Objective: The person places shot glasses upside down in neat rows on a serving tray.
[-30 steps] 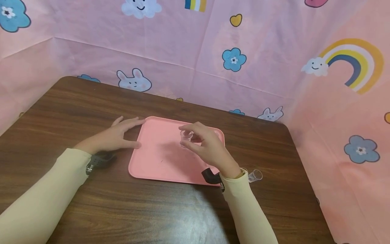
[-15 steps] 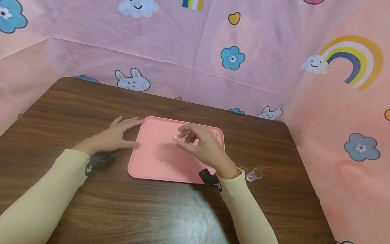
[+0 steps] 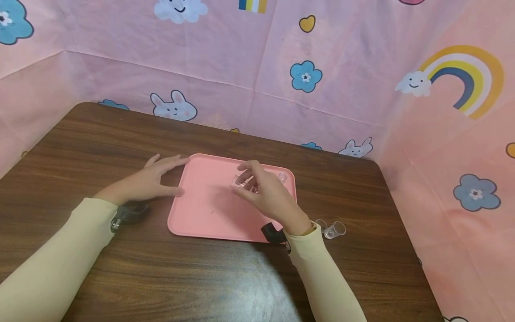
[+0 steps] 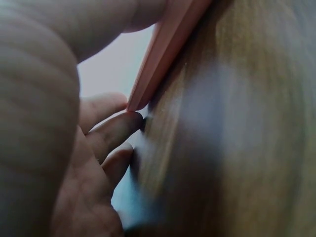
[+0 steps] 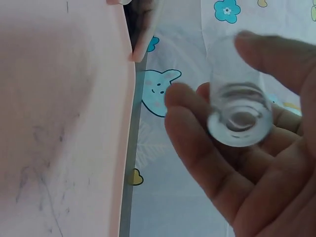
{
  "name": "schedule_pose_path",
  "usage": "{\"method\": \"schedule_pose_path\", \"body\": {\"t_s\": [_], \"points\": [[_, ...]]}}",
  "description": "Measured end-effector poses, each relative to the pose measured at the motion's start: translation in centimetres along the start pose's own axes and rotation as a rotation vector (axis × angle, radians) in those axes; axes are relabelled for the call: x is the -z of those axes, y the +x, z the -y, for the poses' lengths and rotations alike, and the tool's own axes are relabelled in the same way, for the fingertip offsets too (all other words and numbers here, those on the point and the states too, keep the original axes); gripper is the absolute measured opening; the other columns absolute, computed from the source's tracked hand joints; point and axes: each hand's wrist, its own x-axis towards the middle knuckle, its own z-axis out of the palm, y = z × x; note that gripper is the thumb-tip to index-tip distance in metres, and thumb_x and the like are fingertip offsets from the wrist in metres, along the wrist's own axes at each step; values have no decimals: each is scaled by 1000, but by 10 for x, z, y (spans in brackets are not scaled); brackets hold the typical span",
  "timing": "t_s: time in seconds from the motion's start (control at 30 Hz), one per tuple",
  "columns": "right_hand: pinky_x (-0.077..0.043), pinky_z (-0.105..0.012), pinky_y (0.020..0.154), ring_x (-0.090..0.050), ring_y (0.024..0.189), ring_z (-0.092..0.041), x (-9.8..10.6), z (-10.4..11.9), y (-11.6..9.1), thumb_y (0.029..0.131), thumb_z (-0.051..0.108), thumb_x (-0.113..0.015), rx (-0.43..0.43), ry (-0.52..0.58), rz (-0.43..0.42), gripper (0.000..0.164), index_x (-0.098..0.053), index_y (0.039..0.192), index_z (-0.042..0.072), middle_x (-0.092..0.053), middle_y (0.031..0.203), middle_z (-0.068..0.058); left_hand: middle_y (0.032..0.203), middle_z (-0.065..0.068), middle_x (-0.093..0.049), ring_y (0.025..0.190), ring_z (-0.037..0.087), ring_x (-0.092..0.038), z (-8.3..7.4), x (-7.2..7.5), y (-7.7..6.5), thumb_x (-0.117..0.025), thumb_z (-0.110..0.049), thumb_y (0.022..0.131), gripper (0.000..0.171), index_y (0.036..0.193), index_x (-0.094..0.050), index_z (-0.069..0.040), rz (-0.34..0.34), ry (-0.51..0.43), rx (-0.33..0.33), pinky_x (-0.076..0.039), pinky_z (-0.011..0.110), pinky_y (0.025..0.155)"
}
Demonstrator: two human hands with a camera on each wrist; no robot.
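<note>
My right hand (image 3: 267,194) holds a small clear shot glass (image 3: 239,182) over the pink tray (image 3: 197,219), between thumb and fingers. The glass lies tipped on its side; its thick base (image 5: 241,123) faces the camera in the right wrist view. At the tray's left side, my left hand (image 3: 142,181) spreads its fingers and thumb along the rim. The left wrist view shows its fingertips (image 4: 129,121) right at the tray's edge (image 4: 160,59). Another clear glass (image 3: 283,177) stands in the tray's far right corner, partly behind my right hand.
Two more clear glasses, the nearer one (image 3: 335,230) lying tilted and the other (image 3: 321,225) half hidden by my right sleeve, are on the brown wooden table (image 3: 181,277) right of the tray. A pink patterned cloth (image 3: 225,62) hangs behind the table.
The glass in my right hand has turned from roughly upright onto its side, and that hand has shifted slightly left. The glass at the tray's far right corner shows more clearly. My left hand stays put.
</note>
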Motion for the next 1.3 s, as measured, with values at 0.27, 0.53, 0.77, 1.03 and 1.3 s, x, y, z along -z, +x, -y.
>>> {"method": "schedule_pose_path", "body": {"t_s": [0.27, 0.53, 0.77, 1.03, 1.3], "points": [[-51, -24, 70, -57, 79, -14, -4, -3, 0, 92, 13, -80, 121, -20, 17, 19, -70, 106, 6, -68, 96, -5, 165, 19, -35, 156, 40, -20, 1, 0, 0, -82, -44, 86, 91, 160, -39, -12, 0, 4, -3, 9, 61, 125], [-52, -25, 77, -57, 87, -14, -6, -1, 2, 98, 15, -73, 95, -140, 80, 25, -68, 120, 6, -66, 102, -4, 165, 19, -35, 157, 40, -19, 2, -1, 0, -81, -45, 86, 91, 160, -39, -12, -2, -1, -3, 10, 60, 125], [-56, -39, 81, -57, 87, -13, -10, 6, 5, 96, 5, -69, 68, -53, 40, 26, -57, 118, 8, -63, 101, 0, 165, 19, -35, 157, 40, -19, 3, 0, 0, -81, -44, 87, 90, 160, -39, -11, -11, -2, -21, 9, 61, 125], [-61, -40, 88, -64, 86, -15, -23, 12, 12, 93, 11, -79, 125, 102, -58, 24, -65, 113, 6, -65, 94, -3, 164, 19, -37, 156, 40, -22, 6, -2, 1, -82, -43, 87, 90, 160, -39, -12, -10, 6, -28, 8, 62, 125], [-58, -25, 95, -70, 104, -18, -36, 14, 15, 96, 10, -74, 113, 48, 46, 32, -70, 127, 2, -71, 114, -6, 164, 20, -35, 156, 41, -21, 1, 0, 0, -81, -43, 87, 90, 160, -39, -12, -4, 1, -13, 8, 61, 126]]}}
